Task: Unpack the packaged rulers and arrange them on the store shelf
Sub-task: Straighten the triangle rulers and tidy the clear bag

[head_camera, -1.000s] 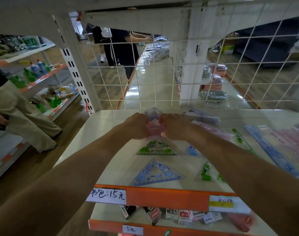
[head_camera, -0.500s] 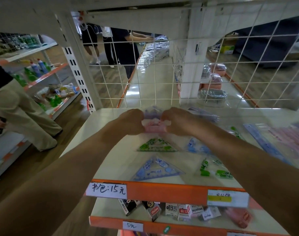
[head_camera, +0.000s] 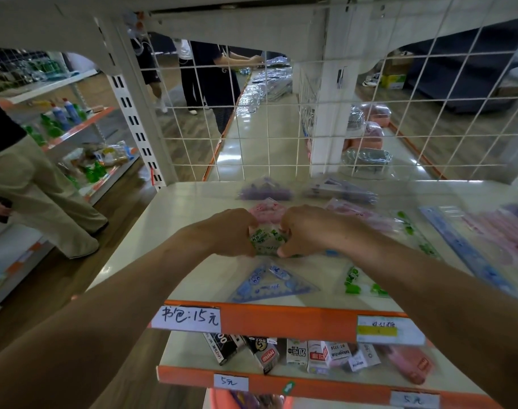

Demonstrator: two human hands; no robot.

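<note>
A green ruler (head_camera: 266, 239) was gripped above the shelf (head_camera: 169, 222) by the left hand (head_camera: 222, 231) and right hand (head_camera: 311, 231).

left hand (head_camera: 225, 231) and right hand (head_camera: 308, 228) knuckle to knuckle over the shelf (head_camera: 175, 219), both curled onto one green-printed triangle ruler (head_camera: 266, 239), pink ruler (head_camera: 266, 209) just behind, blue triangle ruler (head_camera: 269, 283) flat near the orange front edge (head_camera: 281, 318), long blue straight ruler (head_camera: 464, 249) off right, wire grid (head_camera: 281, 128) behind
</note>
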